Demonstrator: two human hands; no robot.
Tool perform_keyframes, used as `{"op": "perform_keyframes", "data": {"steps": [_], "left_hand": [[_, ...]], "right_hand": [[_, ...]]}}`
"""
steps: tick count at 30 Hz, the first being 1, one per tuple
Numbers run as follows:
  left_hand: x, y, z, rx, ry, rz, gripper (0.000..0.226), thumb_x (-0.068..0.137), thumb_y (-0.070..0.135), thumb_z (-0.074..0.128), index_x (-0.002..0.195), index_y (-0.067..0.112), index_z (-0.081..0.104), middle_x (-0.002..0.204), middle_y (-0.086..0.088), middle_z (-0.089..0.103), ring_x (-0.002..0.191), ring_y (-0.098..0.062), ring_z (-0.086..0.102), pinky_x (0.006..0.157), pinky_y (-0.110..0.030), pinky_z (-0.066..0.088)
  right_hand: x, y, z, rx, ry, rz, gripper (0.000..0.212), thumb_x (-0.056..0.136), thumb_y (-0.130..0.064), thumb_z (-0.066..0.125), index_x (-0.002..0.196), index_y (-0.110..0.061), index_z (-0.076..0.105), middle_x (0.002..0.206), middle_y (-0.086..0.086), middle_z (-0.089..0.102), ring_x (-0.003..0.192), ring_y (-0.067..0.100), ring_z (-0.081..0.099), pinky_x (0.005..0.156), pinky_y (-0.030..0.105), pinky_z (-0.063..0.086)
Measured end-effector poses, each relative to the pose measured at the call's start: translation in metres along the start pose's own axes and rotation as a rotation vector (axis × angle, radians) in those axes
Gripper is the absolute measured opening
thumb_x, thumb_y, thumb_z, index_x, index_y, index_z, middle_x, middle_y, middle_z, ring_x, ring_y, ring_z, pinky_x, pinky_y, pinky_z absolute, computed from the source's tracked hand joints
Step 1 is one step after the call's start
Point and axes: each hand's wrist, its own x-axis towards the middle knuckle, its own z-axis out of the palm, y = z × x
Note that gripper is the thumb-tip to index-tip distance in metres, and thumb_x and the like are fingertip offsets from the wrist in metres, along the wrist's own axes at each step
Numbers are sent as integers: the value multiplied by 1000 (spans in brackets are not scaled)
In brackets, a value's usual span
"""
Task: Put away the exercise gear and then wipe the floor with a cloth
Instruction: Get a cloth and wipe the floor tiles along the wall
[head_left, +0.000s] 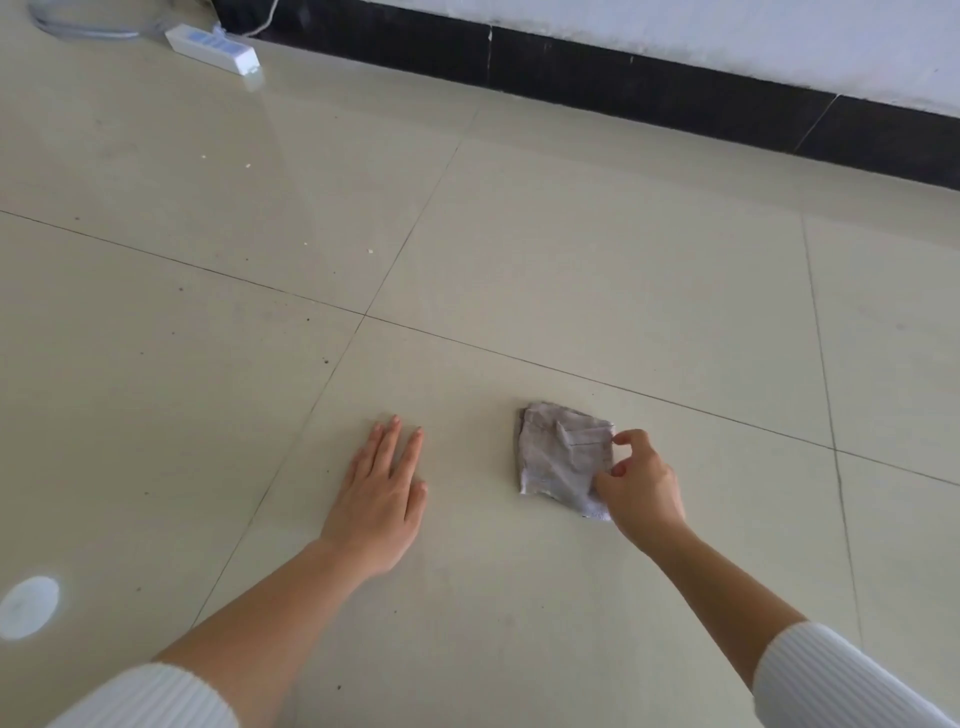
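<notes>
Head view: on the pale tiled floor (519, 234) a crumpled grey cloth (563, 454) lies flat, right of the tile joint. The right hand (641, 488) pinches the cloth's right edge between thumb and fingertips. The left hand (384, 493) rests flat on the floor, fingers spread, apart from the cloth. A white power strip (213, 47) sits near the dark skirting (623, 88).

No legible text, label, brand, number or sign anywhere: not on the white power strip (212, 47), nor on the grey cloth (563, 457), nor on the tiled floor (571, 249).
</notes>
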Motion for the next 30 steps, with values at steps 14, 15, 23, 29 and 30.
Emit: {"op": "perform_keyframes", "data": {"steps": [14, 15, 23, 29, 30], "left_hand": [[-3, 15, -83, -39, -273, -97, 62, 102, 35, 23, 152, 21, -10, 158, -6, -22, 147, -21, -14, 120, -36, 2], [-11, 21, -107, -71, -243, -107, 63, 102, 34, 24, 152, 21, -11, 158, -6, -21, 147, -21, -12, 120, -35, 3], [-142, 34, -356, -263, -142, -302, 63, 102, 31, 29, 153, 20, -6, 161, -7, -7, 148, -22, 0, 118, -34, 15], [-267, -8, -559, -372, -2, -588, 64, 98, 24, 38, 153, 18, 6, 160, -6, 4, 147, -23, 5, 112, -38, 27], [-287, -20, -589, -375, 29, -630, 64, 97, 23, 38, 153, 18, 7, 160, -6, 6, 147, -23, 7, 111, -38, 29]], "right_hand": [[-43, -96, -43, -170, -366, -98, 16, 79, -12, 59, 80, -20, 72, 73, -6, 68, 61, 12, 55, 50, 16, 40], [-53, -117, -51, -172, -364, -106, 10, 78, -15, 64, 78, -20, 72, 71, -7, 68, 60, 11, 56, 50, 16, 41], [-196, -326, -128, -193, -532, -195, 11, 77, -9, 64, 78, -17, 73, 69, 2, 72, 55, 11, 64, 45, 15, 43], [-326, -521, -169, -275, -685, -433, 12, 78, -17, 64, 76, -26, 71, 71, -4, 72, 67, 16, 69, 56, 24, 49], [-346, -553, -171, -282, -711, -476, 13, 77, -16, 63, 76, -26, 71, 71, -3, 71, 67, 18, 68, 58, 26, 50]]}}
